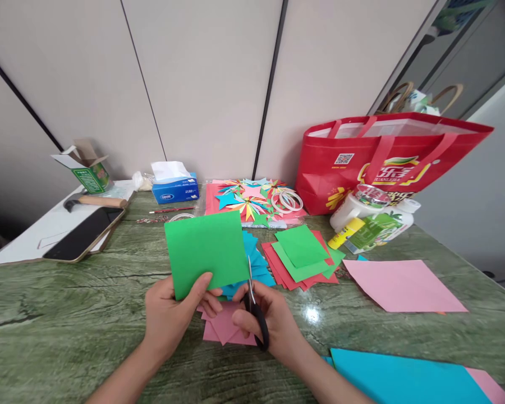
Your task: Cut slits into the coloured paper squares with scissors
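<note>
My left hand (174, 314) pinches a green sheet of paper (206, 252) near its lower edge and holds it up off the table. Black-handled scissors (258, 322) are gripped in my right hand (273, 314), their blades pointing up beside the paper's right edge. Whether the blades touch the paper I cannot tell. Beneath and behind my hands lie a fan of blue paper pieces (258, 264) and several pink pieces (227, 325). To their right sits a pile of green squares (303, 247) over red paper pieces (278, 266).
At the back are folded paper stars (252, 193), tape rings (287, 201), a tissue box (175, 189) and a red bag (320, 168). A glue stick (345, 233) leans near white bottles. Phone (84, 233) and hammer (96, 201) lie left; pink (408, 286) and blue sheets (404, 376) lie right.
</note>
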The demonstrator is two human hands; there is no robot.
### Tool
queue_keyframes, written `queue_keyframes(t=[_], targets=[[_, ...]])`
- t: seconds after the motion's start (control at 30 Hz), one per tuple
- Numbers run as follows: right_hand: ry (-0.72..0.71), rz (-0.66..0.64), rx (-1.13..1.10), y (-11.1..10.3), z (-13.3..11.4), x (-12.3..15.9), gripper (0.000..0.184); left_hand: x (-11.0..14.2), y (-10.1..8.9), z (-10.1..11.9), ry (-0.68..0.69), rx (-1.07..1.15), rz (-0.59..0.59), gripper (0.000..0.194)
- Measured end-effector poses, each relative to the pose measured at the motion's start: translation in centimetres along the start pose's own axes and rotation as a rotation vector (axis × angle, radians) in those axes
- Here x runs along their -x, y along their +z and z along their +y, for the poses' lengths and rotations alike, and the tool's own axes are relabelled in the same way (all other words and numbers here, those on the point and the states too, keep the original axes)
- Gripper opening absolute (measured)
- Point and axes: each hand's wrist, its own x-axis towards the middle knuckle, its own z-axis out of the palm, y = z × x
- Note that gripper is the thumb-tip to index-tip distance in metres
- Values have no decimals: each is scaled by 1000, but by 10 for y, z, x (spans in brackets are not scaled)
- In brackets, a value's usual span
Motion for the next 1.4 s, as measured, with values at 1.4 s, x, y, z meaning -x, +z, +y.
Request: queue_keyframes(t=[1.4], targets=[[-338, 1158, -25, -82, -16, -28, 33, -32, -13, -57, 602, -937, -81, 25]])
